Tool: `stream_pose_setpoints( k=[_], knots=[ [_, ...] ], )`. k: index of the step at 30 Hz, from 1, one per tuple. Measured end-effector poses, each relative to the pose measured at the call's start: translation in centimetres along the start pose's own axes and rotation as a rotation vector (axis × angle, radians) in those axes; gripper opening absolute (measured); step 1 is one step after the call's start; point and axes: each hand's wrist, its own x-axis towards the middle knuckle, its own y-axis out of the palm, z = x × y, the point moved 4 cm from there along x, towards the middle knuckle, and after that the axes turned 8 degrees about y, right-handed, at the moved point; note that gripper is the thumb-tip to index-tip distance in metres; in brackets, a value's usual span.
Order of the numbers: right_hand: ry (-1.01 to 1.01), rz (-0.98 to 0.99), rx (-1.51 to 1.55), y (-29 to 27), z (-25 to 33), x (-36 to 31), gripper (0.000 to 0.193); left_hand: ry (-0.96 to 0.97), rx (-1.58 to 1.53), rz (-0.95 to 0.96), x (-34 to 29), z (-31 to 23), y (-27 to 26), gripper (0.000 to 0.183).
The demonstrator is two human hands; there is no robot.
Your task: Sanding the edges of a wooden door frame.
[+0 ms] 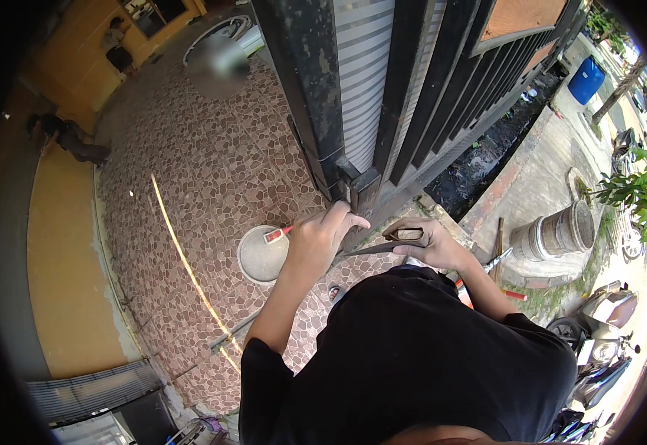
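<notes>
Black shirt is seen nearest. Beyond it, a block is gripped by the right hand; from there, a dark strip is extended leftward toward the left hand, curled narrow beside the gate. Whether anything is pinched there cannot be told.

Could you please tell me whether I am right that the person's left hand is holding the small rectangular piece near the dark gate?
Not quite: as the head view shows, it is the right hand that is holding the small rectangular piece near the dark gate.
</notes>
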Motion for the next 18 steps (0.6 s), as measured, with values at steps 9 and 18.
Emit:
stream_pose_setpoints(
  k=[9, 18],
  knots=[
    [-0.376, -0.207, -0.295, 6.1, 0.0, 0.3, 0.057, 0.091, -0.092, -0.012, 0.7, 0.6, 0.0, 0.007],
    [-0.422, -0.353, -0.382, 5.6, -1.5, 2.7, 0.073, 0.160, 0.175, 0.028, 0.4, -0.5, -0.3, 0.010]
  ],
)
